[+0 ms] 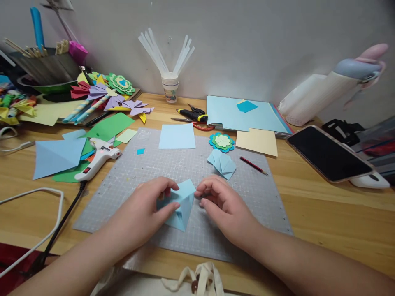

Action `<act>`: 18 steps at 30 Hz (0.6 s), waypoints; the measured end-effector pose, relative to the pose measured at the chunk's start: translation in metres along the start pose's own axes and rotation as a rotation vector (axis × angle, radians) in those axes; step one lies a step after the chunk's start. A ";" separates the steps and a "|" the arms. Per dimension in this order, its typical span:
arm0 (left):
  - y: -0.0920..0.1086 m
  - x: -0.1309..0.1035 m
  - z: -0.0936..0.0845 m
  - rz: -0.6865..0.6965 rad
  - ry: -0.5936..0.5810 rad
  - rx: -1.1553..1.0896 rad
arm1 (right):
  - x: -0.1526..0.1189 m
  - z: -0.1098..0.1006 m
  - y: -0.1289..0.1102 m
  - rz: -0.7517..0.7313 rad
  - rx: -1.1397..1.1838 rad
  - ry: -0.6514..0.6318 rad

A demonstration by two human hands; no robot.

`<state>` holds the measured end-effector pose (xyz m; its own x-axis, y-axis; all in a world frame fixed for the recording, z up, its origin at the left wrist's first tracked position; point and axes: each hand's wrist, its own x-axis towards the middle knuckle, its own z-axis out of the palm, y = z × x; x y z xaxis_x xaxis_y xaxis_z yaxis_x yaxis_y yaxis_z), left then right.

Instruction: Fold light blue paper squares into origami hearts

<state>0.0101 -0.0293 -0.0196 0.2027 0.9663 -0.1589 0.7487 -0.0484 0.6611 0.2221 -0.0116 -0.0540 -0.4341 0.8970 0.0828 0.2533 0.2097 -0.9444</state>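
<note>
A light blue sheet of folded paper [185, 201] with a raised triangular flap is held low over the grey cutting mat [247, 234]. My left hand [151, 201] grips its left side, thumb in front and fingers behind, partly covering it. Close by the paper's right corner is my right hand [222, 201], its fingers curled with a small gap between thumb and fingertips; whether a fingertip touches the paper is hard to see. Beyond my right hand lies a pleated light blue paper piece [222, 163]. A layered paper flower [222, 142] and a flat blue square sheet [177, 136] sit farther back.
A white glue gun [98, 158] rests at the left beside blue paper [58, 158]. On the right are a pencil [253, 165] and a phone [330, 152]. Pliers [193, 115], stacked sheets [225, 111] and a cup of white sticks [170, 88] stand along the back.
</note>
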 end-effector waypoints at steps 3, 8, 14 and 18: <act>0.003 -0.002 0.002 0.029 0.019 0.083 | 0.000 0.000 0.000 -0.001 -0.016 -0.025; 0.007 0.002 0.007 0.064 -0.035 0.102 | 0.000 0.000 0.000 0.015 0.016 -0.032; 0.020 0.011 0.005 -0.155 0.218 -0.551 | -0.002 0.001 0.000 0.036 0.305 0.137; 0.033 0.015 0.010 -0.251 0.220 -0.977 | -0.003 0.003 -0.004 0.050 0.262 0.096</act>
<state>0.0441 -0.0193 -0.0071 -0.0821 0.9500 -0.3013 -0.1053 0.2924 0.9505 0.2201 -0.0160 -0.0515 -0.3392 0.9393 0.0521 0.0350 0.0679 -0.9971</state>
